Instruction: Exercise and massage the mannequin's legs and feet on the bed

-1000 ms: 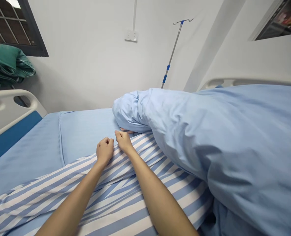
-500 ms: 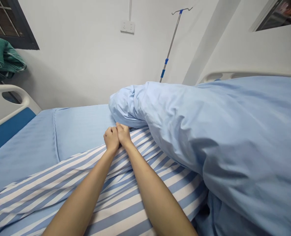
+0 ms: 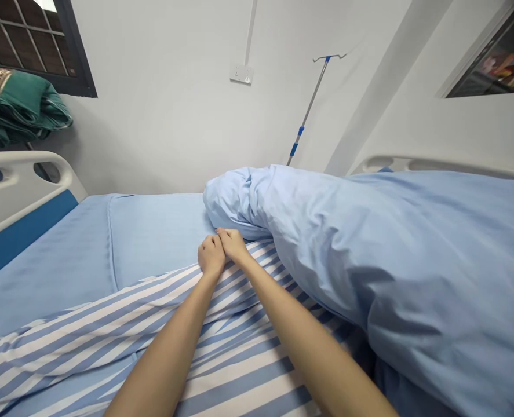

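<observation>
My left hand (image 3: 212,253) is closed, knuckles up, at the far edge of the blue-and-white striped cloth (image 3: 222,362). Pressed against it on the right is my right hand (image 3: 233,243), its fingers curled as well. The fingertips of both are turned away, so whatever they hold is hidden. Both forearms reach forward over the striped cloth, which lies in folds across the bed. Just right of the hands bulges a thick light-blue quilt (image 3: 335,231), bunched up and touching the striped cloth. Beyond the hands shows the light-blue bed sheet (image 3: 156,231).
A cream bed end board (image 3: 68,176) with a blue panel stands at left, a green folded bundle (image 3: 26,107) behind it. Another rail (image 3: 439,165) rises behind the quilt. A drip stand (image 3: 311,107) and a wall socket (image 3: 241,74) are at the back wall.
The whole view has shifted, so everything sits a little lower and further right in the picture. The two hands stay closed together at the same spot by the quilt.
</observation>
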A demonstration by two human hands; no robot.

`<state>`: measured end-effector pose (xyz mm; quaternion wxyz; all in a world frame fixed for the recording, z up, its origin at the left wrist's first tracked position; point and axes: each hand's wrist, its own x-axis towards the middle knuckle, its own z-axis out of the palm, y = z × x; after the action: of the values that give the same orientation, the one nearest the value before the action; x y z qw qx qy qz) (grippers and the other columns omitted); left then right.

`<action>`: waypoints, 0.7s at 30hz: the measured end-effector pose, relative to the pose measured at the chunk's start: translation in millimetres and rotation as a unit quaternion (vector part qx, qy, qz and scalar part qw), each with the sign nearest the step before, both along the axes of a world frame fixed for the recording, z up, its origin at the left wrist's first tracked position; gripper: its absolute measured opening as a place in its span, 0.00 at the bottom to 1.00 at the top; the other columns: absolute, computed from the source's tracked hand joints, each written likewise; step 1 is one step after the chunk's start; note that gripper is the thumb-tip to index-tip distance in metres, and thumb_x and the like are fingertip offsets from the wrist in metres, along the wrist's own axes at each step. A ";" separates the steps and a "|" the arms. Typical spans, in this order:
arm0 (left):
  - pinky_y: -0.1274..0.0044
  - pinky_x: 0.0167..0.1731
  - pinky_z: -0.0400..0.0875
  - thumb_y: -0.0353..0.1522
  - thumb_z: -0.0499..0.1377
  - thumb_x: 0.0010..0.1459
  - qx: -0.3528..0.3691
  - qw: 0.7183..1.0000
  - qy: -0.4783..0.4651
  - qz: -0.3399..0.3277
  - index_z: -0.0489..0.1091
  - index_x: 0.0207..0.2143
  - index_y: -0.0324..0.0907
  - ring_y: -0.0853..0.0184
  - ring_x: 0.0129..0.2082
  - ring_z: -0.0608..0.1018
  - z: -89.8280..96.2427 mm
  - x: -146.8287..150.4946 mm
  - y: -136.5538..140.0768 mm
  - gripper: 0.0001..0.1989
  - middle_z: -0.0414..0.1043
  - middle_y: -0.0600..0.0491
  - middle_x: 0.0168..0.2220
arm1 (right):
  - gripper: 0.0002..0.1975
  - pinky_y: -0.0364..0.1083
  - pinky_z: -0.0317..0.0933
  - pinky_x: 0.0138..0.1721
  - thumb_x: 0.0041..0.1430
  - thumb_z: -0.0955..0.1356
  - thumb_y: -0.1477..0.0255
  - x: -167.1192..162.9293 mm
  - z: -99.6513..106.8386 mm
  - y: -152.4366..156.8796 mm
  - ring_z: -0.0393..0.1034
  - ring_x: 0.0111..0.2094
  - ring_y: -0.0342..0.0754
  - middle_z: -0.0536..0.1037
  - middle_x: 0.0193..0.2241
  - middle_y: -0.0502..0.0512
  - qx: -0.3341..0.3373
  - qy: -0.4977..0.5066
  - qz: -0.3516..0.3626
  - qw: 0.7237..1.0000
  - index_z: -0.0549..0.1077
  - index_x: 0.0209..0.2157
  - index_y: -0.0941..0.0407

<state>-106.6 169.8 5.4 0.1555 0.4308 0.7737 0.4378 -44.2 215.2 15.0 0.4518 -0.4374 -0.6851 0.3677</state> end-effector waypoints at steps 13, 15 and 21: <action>0.76 0.25 0.56 0.39 0.46 0.53 -0.016 0.998 0.063 -0.024 0.64 0.21 0.45 0.63 0.28 0.71 -8.5 6.2 6.5 0.14 0.72 0.49 0.27 | 0.22 0.41 0.50 0.25 0.57 0.56 0.60 32.6 -18.1 1.9 0.58 0.22 0.43 0.62 0.14 0.48 0.082 -0.038 -0.042 0.995 0.62 0.16 0.56; 0.76 0.25 0.56 0.39 0.46 0.52 -0.023 0.997 0.062 -0.027 0.64 0.20 0.45 0.64 0.27 0.70 -8.6 6.9 6.0 0.14 0.71 0.50 0.26 | 0.21 0.40 0.50 0.25 0.57 0.56 0.60 33.1 -16.6 1.9 0.58 0.23 0.42 0.63 0.15 0.48 0.081 -0.029 -0.045 0.995 0.62 0.16 0.56; 0.78 0.22 0.54 0.38 0.49 0.50 0.053 0.996 -0.027 -0.067 0.61 0.16 0.43 0.71 0.21 0.65 4.2 16.4 23.1 0.14 0.64 0.55 0.18 | 0.21 0.41 0.46 0.22 0.56 0.56 0.60 35.5 -14.5 4.3 0.52 0.20 0.40 0.59 0.14 0.46 0.071 0.010 -0.051 0.996 0.58 0.15 0.56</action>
<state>-90.3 192.9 9.6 0.1823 0.4774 0.7140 0.4785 -8.7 219.5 0.5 0.5065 -0.4347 -0.6818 0.2992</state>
